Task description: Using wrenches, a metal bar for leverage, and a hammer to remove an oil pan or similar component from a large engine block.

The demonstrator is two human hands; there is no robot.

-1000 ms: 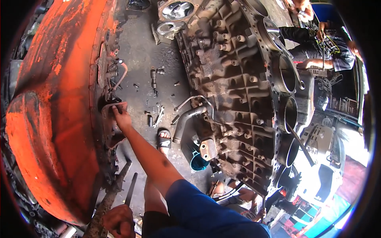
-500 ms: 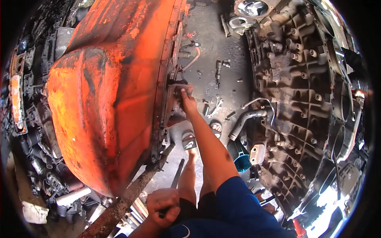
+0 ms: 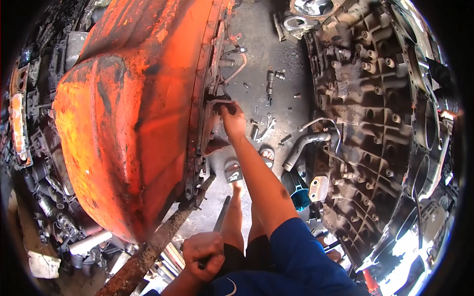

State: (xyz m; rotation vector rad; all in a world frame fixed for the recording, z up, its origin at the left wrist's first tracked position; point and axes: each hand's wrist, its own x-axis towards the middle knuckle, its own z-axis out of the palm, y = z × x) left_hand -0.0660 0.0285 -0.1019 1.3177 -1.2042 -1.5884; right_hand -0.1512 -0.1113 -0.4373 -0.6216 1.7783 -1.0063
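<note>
1. Change: the right hand (image 3: 234, 123) has rolled over since half a second ago; its fingers now bend in beneath the upper edge of the reddish bracket (image 3: 210, 127). View and surroundings barely shift.
2. Reading: contact seems to pass from the bracket's outer face to its inner side. Fingertips partly hidden; cannot tell whether they pinch the metal or only feel along it.
3. Bracket location: on the right-hand flank of the big orange casing (image 3: 163, 133), above the floor.
4. Left hand (image 3: 203, 251): fist closed round a dark bar (image 3: 222, 212), which points up and away; unchanged.
5. Surface: grey, stained floor (image 3: 291, 106); wrenches (image 3: 268, 127) and a socket assembly (image 3: 270, 84) lie between casing and engine block (image 3: 365, 113). Teal container (image 3: 300, 198) beside the block.
6. Room: rusty pipe (image 3: 148, 254) slants below the casing; scrap parts (image 3: 52, 192) crowd the left; strong glare lower right.
</note>
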